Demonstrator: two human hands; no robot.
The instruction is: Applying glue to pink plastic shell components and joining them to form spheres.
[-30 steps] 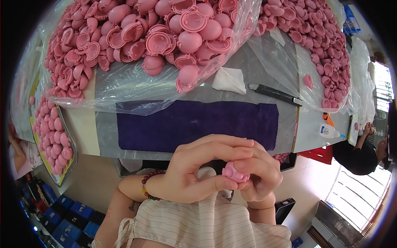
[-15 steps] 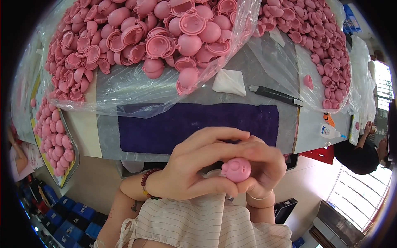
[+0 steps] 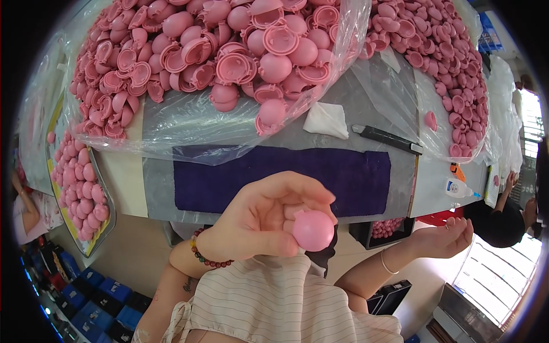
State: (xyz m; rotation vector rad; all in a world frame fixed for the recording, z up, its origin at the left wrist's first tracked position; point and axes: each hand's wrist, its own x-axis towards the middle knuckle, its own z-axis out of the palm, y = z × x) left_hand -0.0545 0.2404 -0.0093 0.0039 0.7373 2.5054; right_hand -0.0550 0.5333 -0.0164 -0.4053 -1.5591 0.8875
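Observation:
My left hand (image 3: pixel 269 214) is closed around a round pink plastic ball (image 3: pixel 313 231), thumb below and fingers behind it. A small tab stands out at the ball's upper left. Beyond that hand lies a dark purple cloth (image 3: pixel 257 183) along the near table edge. Out to the right, past the table's edge, my right hand (image 3: pixel 443 237) hangs palm up with loosely curled fingers and nothing visible in it. Below the table, between the two hands, a black crate (image 3: pixel 360 234) contains small pink balls.
Heaps of pink half-shells (image 3: pixel 189 57) lie on clear plastic sheeting (image 3: pixel 200 134) at the back. A tray (image 3: pixel 108 220) of pink balls is at left. A white cloth (image 3: pixel 326 120), a black-handled cutter (image 3: pixel 389 139) and a glue bottle (image 3: pixel 457 188) rest on the table. Co-workers sit at both sides.
My right hand has let go of the pink ball and swung out to the right. The ball has turned in my left hand, showing a smooth side. The crate has come into sight.

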